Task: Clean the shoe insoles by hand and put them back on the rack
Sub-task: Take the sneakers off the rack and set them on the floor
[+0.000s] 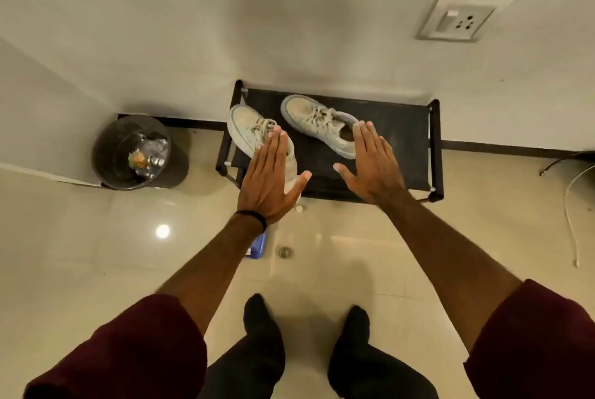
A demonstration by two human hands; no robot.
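Sneakers, a pale pair, sit on the black rack at frame centre, insoles unseen: the left shoe lies under the left hand, the right shoe just left of the right hand, toes toward upper left. Both hands hover flat, fingers straight (holding nothing). A bin stands left on glossy tile.

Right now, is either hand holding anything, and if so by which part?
Nothing is held. The left hand and right hand are both flat with straight fingers, spread above the two shoes on the rack.
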